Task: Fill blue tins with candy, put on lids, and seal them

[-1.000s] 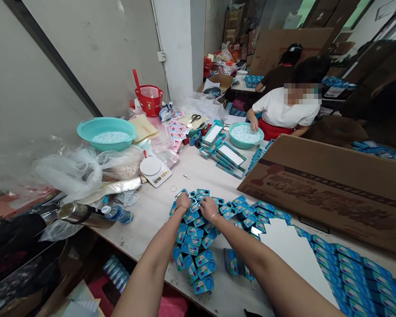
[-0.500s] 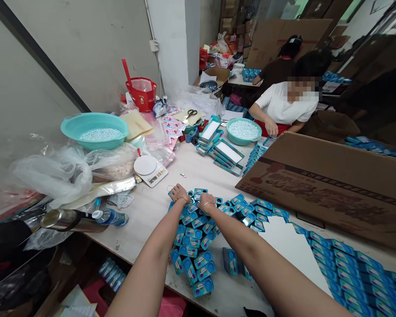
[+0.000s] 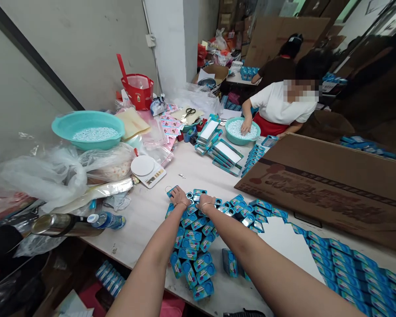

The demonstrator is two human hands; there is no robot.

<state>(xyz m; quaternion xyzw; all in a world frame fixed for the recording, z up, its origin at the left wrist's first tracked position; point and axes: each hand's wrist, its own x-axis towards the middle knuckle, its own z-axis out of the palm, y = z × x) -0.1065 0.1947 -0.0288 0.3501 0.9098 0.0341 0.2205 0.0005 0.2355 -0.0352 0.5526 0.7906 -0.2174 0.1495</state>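
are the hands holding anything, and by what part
Cannot be told: the left hand and right hand lie on the blue boxes, fingers hidden.

No print is legible, even on the blue packs (image 3: 193,243).

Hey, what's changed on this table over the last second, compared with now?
The left hand has slid slightly outward to the far left corner of the pile of small blue boxes. The right hand stays on the pile beside it. Neither visibly picked up or released anything. The co-worker's hand left the teal bowl, then returned into the white pellets. The kitchen scale and cardboard carton stayed put.
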